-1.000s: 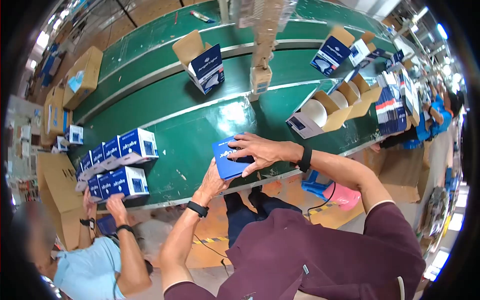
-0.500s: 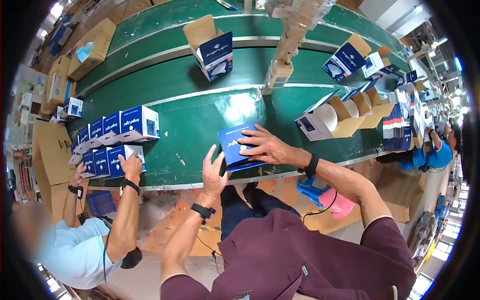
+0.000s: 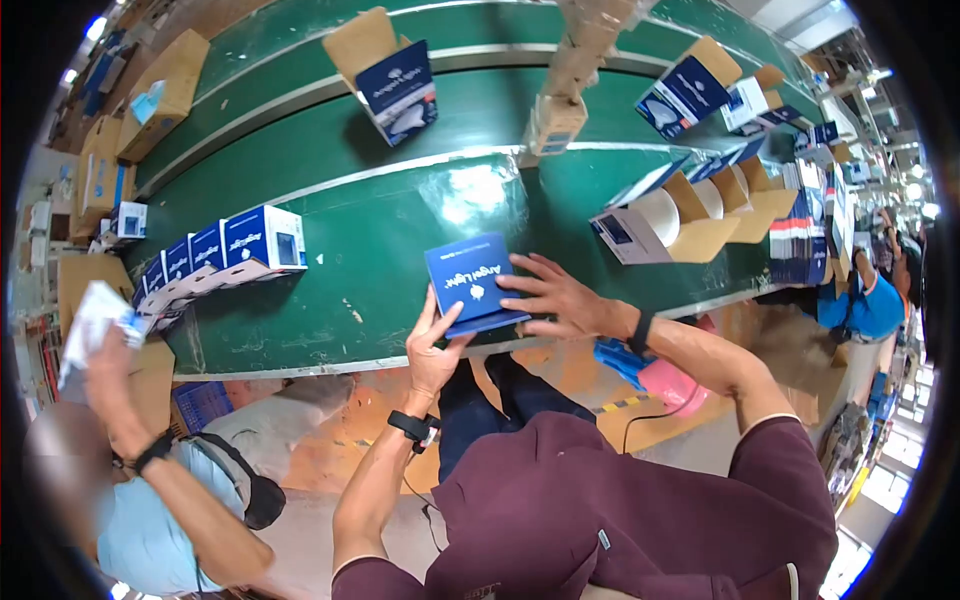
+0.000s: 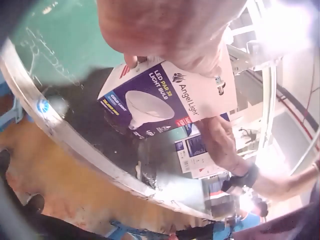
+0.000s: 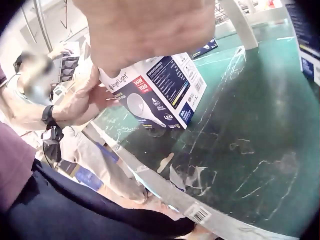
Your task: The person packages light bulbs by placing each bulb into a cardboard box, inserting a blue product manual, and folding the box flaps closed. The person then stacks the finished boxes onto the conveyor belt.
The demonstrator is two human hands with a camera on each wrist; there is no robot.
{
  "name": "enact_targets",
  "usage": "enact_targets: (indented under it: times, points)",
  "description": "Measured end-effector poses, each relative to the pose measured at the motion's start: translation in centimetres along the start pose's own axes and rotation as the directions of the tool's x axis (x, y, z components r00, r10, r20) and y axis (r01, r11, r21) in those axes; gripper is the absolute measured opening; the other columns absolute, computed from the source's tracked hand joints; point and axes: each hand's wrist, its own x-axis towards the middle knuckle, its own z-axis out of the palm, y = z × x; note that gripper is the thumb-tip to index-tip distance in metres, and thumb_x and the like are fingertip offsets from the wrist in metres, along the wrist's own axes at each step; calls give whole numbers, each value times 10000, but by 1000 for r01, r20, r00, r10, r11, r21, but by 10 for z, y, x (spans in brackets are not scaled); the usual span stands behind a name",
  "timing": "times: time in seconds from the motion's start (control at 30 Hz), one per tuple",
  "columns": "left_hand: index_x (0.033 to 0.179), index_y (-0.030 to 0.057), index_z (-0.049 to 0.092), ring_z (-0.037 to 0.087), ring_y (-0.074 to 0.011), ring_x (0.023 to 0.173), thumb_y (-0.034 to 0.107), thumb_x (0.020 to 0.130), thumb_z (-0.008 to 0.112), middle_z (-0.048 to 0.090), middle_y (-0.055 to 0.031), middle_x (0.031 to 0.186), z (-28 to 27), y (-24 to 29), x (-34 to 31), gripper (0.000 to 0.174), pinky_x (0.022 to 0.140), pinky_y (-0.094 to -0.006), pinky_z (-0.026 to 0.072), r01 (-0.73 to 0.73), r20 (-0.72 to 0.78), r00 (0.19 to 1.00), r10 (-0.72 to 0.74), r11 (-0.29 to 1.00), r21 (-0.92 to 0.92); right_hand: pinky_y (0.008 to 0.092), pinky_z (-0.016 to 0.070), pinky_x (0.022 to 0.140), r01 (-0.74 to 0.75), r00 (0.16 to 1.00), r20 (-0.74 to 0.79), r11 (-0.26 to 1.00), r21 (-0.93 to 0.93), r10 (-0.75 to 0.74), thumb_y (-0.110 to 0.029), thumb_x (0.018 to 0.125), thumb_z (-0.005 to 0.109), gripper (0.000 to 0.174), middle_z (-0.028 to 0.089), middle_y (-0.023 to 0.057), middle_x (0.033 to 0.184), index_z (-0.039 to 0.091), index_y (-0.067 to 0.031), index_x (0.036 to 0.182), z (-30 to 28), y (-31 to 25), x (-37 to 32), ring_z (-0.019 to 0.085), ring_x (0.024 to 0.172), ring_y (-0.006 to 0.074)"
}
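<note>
A blue-and-white light bulb box [image 3: 470, 275] is at the near edge of the green bench, its "Angel Light" face up in the head view. My left hand [image 3: 432, 360] holds the box's near-left corner between thumb and fingers. At the right side, my right hand [image 3: 575, 300] touches the box with spread, fairly straight fingers. The left wrist view shows a printed bulb on one side of the box [image 4: 150, 102], below my left hand [image 4: 165, 30]. In the right wrist view, the box [image 5: 160, 92] sits under my right hand [image 5: 150, 35].
A row of closed bulb boxes [image 3: 225, 245] stands to the left, beside another person [image 3: 165, 520] raising a white item. Open boxes with white bulbs [image 3: 660, 215] and stacked flat cartons [image 3: 800, 225] are on the right. An open box [image 3: 395, 90] stands farther back, near a post [image 3: 570, 90].
My right hand has slid from the box's top to its right side. My left hand, spread beside the box before, now holds its corner. The other person's hand has risen from the boxes.
</note>
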Motion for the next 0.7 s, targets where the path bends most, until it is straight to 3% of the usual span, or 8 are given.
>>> enact_targets:
  times: [0.2, 0.23, 0.3, 0.4, 0.53, 0.6, 0.67, 0.7]
  points:
    - [1555, -51, 459, 542, -230, 1394, 46, 962, 766, 503, -214, 1586, 31, 18, 3, 675, 1162, -359, 439, 269, -127, 922, -366, 841, -469, 471, 470, 1127, -79, 909, -384, 972, 223, 162, -217, 850, 871, 546, 593, 87, 1515, 685, -168, 1361, 65, 22, 9, 490, 1424, 337]
    - [1566, -75, 423, 541, -225, 1389, 45, 972, 756, 507, -214, 1577, 36, 16, 5, 692, 1162, -361, 439, 276, -154, 904, -400, 818, -505, 452, 476, 1115, -212, 820, -431, 899, 383, 377, -219, 869, 856, 567, 616, 100, 1477, 657, -143, 1395, 58, 6, 24, 515, 1397, 309]
    - [1584, -122, 345, 529, -226, 1397, -2, 991, 702, 506, -220, 1568, 40, 11, 6, 703, 1176, -356, 417, 264, -190, 889, -416, 807, -528, 414, 487, 1092, -377, 538, -376, 614, 693, 754, -225, 908, 827, 612, 663, 125, 1401, 602, -94, 1462, 49, -27, 53, 564, 1343, 255]
    - [1589, -128, 322, 515, -241, 1415, -29, 998, 660, 497, -225, 1574, 38, 12, 19, 688, 1189, -346, 397, 253, -113, 912, -395, 757, -602, 349, 506, 1037, -330, 589, -75, 324, 886, 805, -258, 970, 761, 637, 690, 129, 1309, 521, -39, 1518, 53, -11, 70, 618, 1226, 185]
    - [1625, -128, 201, 488, -281, 1448, 41, 1037, 611, 396, -270, 1637, 27, 14, 55, 736, 1202, -366, 376, 278, -99, 935, -342, 876, -394, 326, 502, 1025, -305, 589, -197, 442, 843, 784, -306, 1008, 718, 671, 698, 120, 1303, 473, -14, 1560, 64, -7, 68, 633, 1165, 153]
    - [1633, -93, 202, 509, -400, 1428, 233, 1088, 552, 368, -310, 1640, 33, 30, 79, 724, 1167, -433, 422, 301, -212, 938, -276, 948, 99, 331, 485, 1053, -329, 591, -94, 346, 879, 801, -316, 1007, 715, 717, 700, 131, 1304, 425, -39, 1601, 59, -10, 68, 635, 1174, 174]
    - [1628, -72, 236, 526, -467, 1390, 319, 1103, 514, 375, -327, 1626, 39, 19, 90, 711, 1124, -468, 461, 150, -195, 980, -31, 760, 633, 329, 496, 1040, -341, 587, -23, 273, 900, 809, -334, 991, 726, 801, 707, 147, 1301, 358, -67, 1650, 59, -12, 69, 658, 1162, 197]
    - [1624, -11, 289, 583, -529, 1259, 367, 1107, 482, 404, -320, 1600, 41, 20, 93, 669, 1003, -525, 528, 98, -232, 971, 51, 803, 588, 331, 500, 1038, -355, 581, -68, 327, 876, 811, -334, 995, 723, 798, 712, 148, 1293, 352, -82, 1655, 60, -10, 70, 663, 1152, 195]
